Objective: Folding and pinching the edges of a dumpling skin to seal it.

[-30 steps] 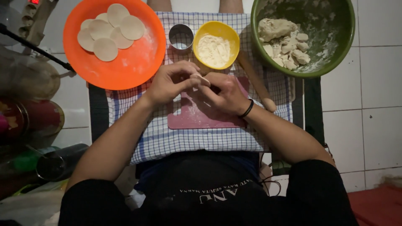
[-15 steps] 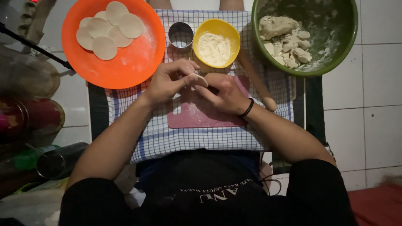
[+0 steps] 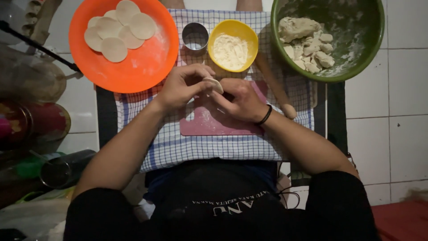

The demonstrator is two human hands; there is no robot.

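Dough disc [image 3: 214, 85], thin and pale, pinched between left hand [image 3: 183, 85] and right hand [image 3: 240, 99], both closed on it above the pink board [image 3: 209, 125]. Risk: tearing if pulled apart. Flour bowl [image 3: 232, 44] just beyond, easily knocked by knuckles.

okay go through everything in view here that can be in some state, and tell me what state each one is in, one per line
left hand: pinching the dough piece
right hand: pinching the dough piece too
dough piece: held up between both hands
orange plate: floured, holds flat dough rounds
dough rounds: cut, overlapping
metal ring cutter: upright, empty
yellow bowl: part full of flour
green bowl: holds dough lumps
rolling pin: lying idle
pink board: floured
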